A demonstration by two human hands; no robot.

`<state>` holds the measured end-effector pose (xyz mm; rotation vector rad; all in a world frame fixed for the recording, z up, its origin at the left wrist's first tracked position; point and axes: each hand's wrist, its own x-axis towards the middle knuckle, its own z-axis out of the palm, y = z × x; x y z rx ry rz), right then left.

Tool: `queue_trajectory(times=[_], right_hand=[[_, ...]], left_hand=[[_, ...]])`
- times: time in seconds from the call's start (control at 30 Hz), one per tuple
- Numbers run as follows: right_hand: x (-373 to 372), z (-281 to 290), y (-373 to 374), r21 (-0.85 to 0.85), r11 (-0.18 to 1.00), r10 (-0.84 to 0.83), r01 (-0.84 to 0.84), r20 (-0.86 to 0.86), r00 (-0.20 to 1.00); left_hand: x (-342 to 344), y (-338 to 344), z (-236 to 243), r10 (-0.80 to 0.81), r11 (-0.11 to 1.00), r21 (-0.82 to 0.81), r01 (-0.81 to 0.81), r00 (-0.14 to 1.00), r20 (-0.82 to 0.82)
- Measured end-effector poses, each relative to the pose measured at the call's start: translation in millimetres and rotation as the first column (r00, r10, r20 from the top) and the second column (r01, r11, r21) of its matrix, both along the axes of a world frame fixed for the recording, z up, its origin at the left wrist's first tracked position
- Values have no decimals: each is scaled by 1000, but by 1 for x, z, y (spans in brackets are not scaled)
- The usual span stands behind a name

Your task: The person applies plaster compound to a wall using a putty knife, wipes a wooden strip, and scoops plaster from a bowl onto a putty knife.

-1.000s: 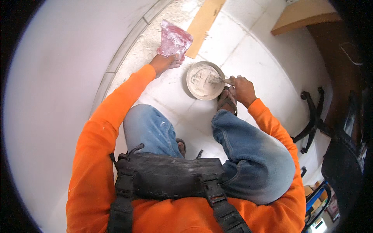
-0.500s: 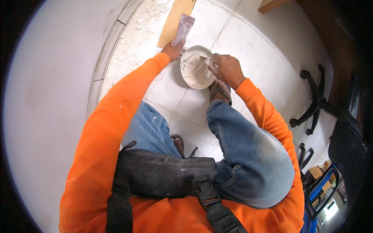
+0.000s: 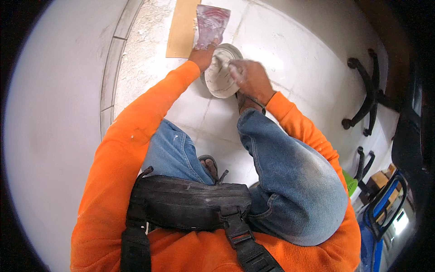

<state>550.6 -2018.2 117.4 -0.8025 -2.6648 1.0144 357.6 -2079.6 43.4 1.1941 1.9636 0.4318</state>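
Note:
My left hand [image 3: 203, 58] is closed on the lower end of a flat purple-maroon scraper [image 3: 212, 21], its face streaked with white. The scraper's broad end points away from me, over the edge of a wooden board. Right beside that hand is a tilted, whitish round tub [image 3: 221, 88], its inside coated with pale paste. My right hand [image 3: 250, 78] is curled at the tub's right side, fingers over its mouth and blurred by motion. A slim tool seems to reach from it into the paste, but its kind cannot be made out.
The wooden board [image 3: 181, 31] lies on white floor tiles [image 3: 267, 43], beside a rough, crumbly strip [image 3: 144, 45] along the wall. My sandalled foot [image 3: 249, 103] is just below the tub. Black chair legs [image 3: 368, 93] stand at right, with a blue-framed chair [image 3: 385, 204] nearer me.
The scraper has turned its broad face more toward me and shifted left. The tub is tipped more, and my right hand has moved left along its rim.

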Motion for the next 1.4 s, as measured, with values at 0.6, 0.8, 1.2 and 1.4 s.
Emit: queue_trajectory(times=[0.6,0.8,1.2,1.4], right_hand=[[5,-4,-17,41,974,218,-221,84,972],[19,0,-11,95,951,268,-295,225,937],[22,-5,2,8,1000,4,-4,27,1000],[-28,-14,24,132,971,-202,201,-12,979]], left_hand=[[-2,11,-15,371,929,-58,-366,916,155],[-2,13,-14,425,904,-43,-425,886,183],[-23,17,-47,540,761,-279,-585,333,773],[0,12,-23,445,784,-160,-600,363,819]])
